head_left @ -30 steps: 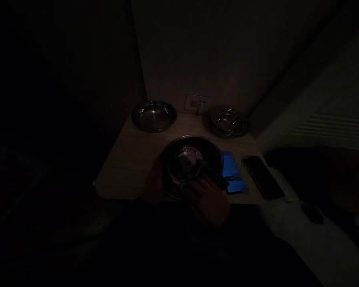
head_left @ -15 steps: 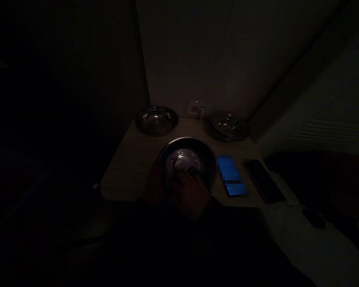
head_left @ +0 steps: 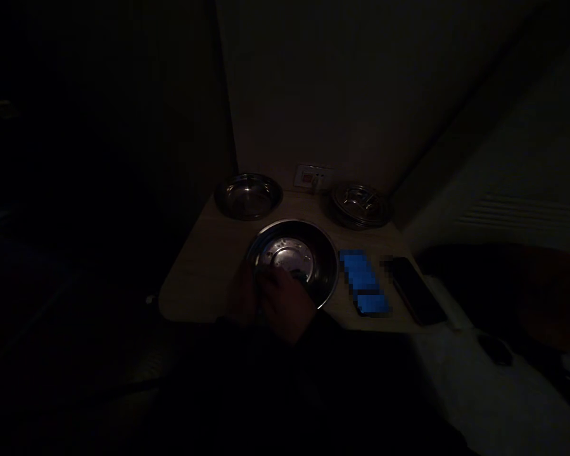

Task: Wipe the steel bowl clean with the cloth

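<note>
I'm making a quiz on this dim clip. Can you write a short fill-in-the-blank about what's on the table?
1. The right hand reaches into a metal ____ nearest the person.
2. Counting all, ____ metal bowls sit on the table.
3. The dark phone lies to the ____ of the blue item.

Missing words: bowl; three; right

Both hands (head_left: 285, 303) on steel bowl (head_left: 292, 259)

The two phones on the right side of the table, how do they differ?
The nearer-to-centre phone has a lit blue screen; the outer phone is dark. The lit phone lies right beside the big steel bowl; the dark phone lies farther right, by the table edge. Both lie flat, angled alike, and neither is touched by a hand.
</note>
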{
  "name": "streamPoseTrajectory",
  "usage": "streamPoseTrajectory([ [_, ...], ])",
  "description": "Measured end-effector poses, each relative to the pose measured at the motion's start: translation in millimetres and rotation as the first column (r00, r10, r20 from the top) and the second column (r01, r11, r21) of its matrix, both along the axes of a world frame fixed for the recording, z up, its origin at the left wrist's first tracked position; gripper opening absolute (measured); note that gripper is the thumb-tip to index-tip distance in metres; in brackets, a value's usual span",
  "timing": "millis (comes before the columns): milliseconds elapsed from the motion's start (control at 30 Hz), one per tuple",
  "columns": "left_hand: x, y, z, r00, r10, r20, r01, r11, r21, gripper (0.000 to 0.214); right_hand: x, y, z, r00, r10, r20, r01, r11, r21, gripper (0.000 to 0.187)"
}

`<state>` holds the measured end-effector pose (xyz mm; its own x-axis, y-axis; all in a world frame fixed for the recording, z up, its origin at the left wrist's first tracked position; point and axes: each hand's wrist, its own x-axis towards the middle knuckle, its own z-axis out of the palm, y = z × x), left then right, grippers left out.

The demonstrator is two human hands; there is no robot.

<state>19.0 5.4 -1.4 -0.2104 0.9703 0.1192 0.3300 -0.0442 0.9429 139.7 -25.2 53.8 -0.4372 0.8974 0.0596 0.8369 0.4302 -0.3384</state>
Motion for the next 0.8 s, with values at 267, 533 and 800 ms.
streamPoseTrajectory([
  [267, 20, -14, 29.0, 0.984, -0.013, 0.179, 0.024, 0.998, -0.059, 0.045, 66, -42, 17.6, 0.959, 0.142, 0.245, -0.134, 0.990, -0.051, 0.043],
  [533, 12, -8, 27.5, 0.972, -0.116, 0.206, 0.125, 0.992, -0.033, 0.046, 72, -50, -9.1, 0.979, 0.176, 0.102, -0.193, 0.961, 0.200, 0.035],
  [800, 8, 16, 20.0, 0.958, -0.166, 0.234, 0.207, 0.965, -0.162, 0.053, 60, -47, -28.1, 0.992, 0.119, 0.052, -0.129, 0.863, 0.488, 0.025],
])
